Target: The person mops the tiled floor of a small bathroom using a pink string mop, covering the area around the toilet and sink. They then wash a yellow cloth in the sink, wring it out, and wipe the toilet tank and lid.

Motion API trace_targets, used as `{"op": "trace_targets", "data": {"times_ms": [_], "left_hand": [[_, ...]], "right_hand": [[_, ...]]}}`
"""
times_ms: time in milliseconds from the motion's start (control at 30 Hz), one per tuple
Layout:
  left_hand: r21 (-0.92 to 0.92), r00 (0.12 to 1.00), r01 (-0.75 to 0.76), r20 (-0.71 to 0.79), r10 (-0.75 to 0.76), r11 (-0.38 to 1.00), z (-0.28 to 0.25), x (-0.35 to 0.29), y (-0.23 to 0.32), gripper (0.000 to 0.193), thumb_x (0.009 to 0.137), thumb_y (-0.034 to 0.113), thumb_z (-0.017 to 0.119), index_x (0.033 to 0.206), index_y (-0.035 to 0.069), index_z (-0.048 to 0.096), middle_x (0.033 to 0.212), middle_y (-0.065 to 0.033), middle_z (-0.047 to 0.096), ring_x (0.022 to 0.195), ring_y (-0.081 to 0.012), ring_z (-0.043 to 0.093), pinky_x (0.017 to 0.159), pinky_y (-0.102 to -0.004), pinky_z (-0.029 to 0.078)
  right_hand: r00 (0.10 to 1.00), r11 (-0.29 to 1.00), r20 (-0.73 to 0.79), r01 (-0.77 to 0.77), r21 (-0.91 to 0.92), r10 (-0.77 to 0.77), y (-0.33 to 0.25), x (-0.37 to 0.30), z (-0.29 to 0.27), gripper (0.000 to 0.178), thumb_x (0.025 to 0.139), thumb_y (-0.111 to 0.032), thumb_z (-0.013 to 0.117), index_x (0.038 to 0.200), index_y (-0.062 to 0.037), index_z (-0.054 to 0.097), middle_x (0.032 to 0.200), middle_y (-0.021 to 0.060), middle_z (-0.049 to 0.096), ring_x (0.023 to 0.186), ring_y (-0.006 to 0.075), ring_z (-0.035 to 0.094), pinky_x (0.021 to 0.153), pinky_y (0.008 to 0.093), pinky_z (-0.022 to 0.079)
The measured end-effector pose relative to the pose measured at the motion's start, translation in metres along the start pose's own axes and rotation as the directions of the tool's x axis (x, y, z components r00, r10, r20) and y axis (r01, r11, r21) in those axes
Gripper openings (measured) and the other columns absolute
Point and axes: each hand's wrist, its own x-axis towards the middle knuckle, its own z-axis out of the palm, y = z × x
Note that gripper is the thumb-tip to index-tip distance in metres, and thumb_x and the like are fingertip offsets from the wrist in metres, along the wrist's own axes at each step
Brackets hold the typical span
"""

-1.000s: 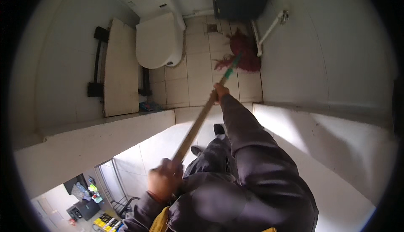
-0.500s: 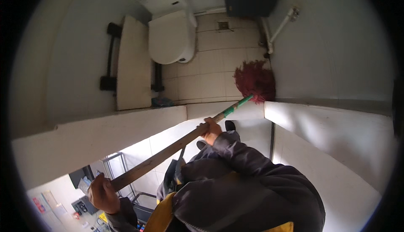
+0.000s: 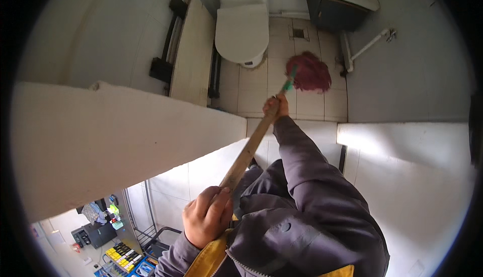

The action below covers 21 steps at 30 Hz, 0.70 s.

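Note:
A mop with a dark red string head (image 3: 311, 73) rests on the tiled floor, slightly blurred. Its long wooden handle (image 3: 250, 145) ends in a green part by the head and slants down toward my body. Around the handle's lower stretch, close to the green part, my right hand (image 3: 277, 107) is closed, with the arm stretched forward. My left hand (image 3: 207, 215) grips the handle's near end, in front of my jacket. Both hands are wrapped round the wood.
Beyond the doorway a white toilet (image 3: 243, 33) stands left of the mop head. A long board (image 3: 192, 51) leans by the left wall. A floor drain (image 3: 299, 33), a washbasin cabinet (image 3: 334, 8) and a white pipe (image 3: 370, 45) lie farther off. Wall ends (image 3: 126, 141) flank the doorway.
The mop head has moved away from the doorway's right corner, farther into the room. My right arm has stretched forward, and my left hand has come in toward my body. The view has shifted.

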Motion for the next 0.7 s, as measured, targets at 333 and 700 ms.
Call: {"op": "trace_targets", "data": {"times_ms": [333, 700], "left_hand": [[0.003, 0.537, -0.813, -0.384, 0.751, 0.582, -0.087, -0.026, 0.013, 0.017, 0.073, 0.005, 0.066, 0.089, 0.008, 0.06, 0.076, -0.0093, 0.062, 0.062, -0.02, 0.058, 0.05, -0.0301, 0.05], [0.273, 0.644, -0.332, -0.634, 0.429, 0.903, -0.152, -0.1, 0.081, 0.015, 0.09, 0.004, 0.046, 0.092, -0.002, 0.059, 0.079, -0.009, 0.06, 0.065, -0.0172, 0.053, 0.058, -0.0305, 0.042]], "right_hand": [[0.969, 0.959, -0.062, -0.245, -0.139, 0.238, 0.137, -0.057, 0.001, 0.016, 0.08, -0.015, 0.066, 0.083, -0.0124, 0.051, 0.07, 0.0052, 0.056, 0.064, 0.02, 0.06, 0.058, 0.0357, 0.055], [0.988, 0.995, -0.144, -0.068, -0.071, 0.057, 0.202, -0.216, -0.004, 0.014, 0.084, -0.017, 0.062, 0.089, -0.0119, 0.05, 0.077, 0.0036, 0.056, 0.068, 0.0183, 0.06, 0.059, 0.0355, 0.056]]}}
